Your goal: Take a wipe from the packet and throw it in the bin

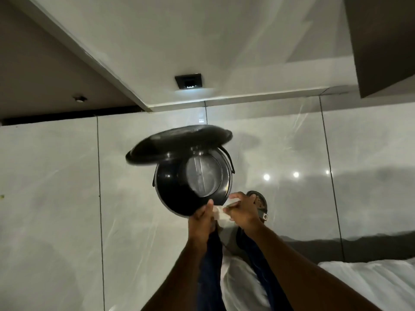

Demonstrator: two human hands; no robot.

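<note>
Head view looks down on a glossy grey tiled floor [56,198], where a round black pedal bin [190,176] stands with its domed lid [177,140] raised; a sandalled foot [260,203] sits just beside it, likely on the pedal. Both hands hover at the bin's near rim. Left hand [201,218] and right hand [243,212] each pinch the white crumpled wipe [221,213] between them. Best to carry it forward over the opening, then loosen both grips together, keeping the lid up.

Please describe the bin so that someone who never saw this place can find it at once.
Look at the glossy pale tiled floor near the wall. The bin stands there, just beyond both hands holding a white wipe. It is the only round black container, its lid raised open.
</note>
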